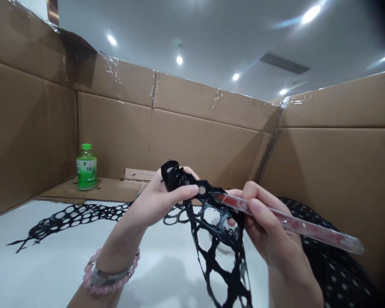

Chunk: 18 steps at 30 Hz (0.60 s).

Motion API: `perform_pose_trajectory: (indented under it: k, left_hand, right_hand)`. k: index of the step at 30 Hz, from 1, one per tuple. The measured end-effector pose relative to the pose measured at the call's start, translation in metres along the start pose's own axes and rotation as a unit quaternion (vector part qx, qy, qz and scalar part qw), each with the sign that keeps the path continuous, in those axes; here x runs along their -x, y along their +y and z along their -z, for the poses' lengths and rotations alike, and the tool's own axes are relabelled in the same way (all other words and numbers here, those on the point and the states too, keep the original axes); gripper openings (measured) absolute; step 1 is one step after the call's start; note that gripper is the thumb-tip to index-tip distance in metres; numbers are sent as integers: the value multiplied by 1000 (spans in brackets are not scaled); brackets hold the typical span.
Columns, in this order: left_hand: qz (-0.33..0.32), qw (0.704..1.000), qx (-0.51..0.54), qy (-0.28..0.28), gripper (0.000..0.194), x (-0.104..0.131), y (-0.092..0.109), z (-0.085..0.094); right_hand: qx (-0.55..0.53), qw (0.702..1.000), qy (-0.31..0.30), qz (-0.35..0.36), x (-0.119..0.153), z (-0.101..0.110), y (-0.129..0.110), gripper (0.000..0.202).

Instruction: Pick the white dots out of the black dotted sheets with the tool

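Black netting with large round holes [234,280] hangs between my hands, its upper edge bunched into a knot-like roll. My left hand [162,196] pinches that roll, thumb lying along the edge. Between the thumb and fingers of my right hand [269,222] is a clear, reddish pen-like tool [304,227], its dark pointed tip touching the netting just right of my left thumb. Some of my right fingers are behind the netting. Another stretch of the netting [80,214] lies on the white surface to the left.
Cardboard walls [195,132] enclose the white table [45,265]. A green bottle [87,169] stands at the back left. Black fabric with white dots [336,273] is heaped at the right. A whitish round object, partly hidden, shows behind the hanging netting.
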<state>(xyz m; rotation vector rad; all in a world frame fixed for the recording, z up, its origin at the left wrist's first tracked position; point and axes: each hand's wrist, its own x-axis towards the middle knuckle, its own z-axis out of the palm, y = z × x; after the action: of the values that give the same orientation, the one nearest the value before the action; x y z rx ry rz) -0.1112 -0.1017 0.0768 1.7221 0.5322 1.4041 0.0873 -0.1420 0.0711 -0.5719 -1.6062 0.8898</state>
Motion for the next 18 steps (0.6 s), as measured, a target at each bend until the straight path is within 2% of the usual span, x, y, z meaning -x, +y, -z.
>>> perform_pose_trajectory:
  k: [5, 12, 15, 18]
  left_hand:
    - [-2, 1000, 10, 5, 7, 1, -1, 1]
    - [-14, 1000, -15, 14, 10, 2, 1, 0]
    - [-17, 999, -31, 18, 12, 1, 1, 1]
    - [-24, 997, -74, 9, 14, 3, 0, 2]
  right_hand:
    - [1, 1000, -5, 10, 1, -1, 2, 29]
    - [66, 998, 5, 10, 6, -3, -3, 29]
    - [155, 987, 18, 38, 9, -6, -6, 29]
    - [279, 958, 36, 63, 11, -13, -8, 25]
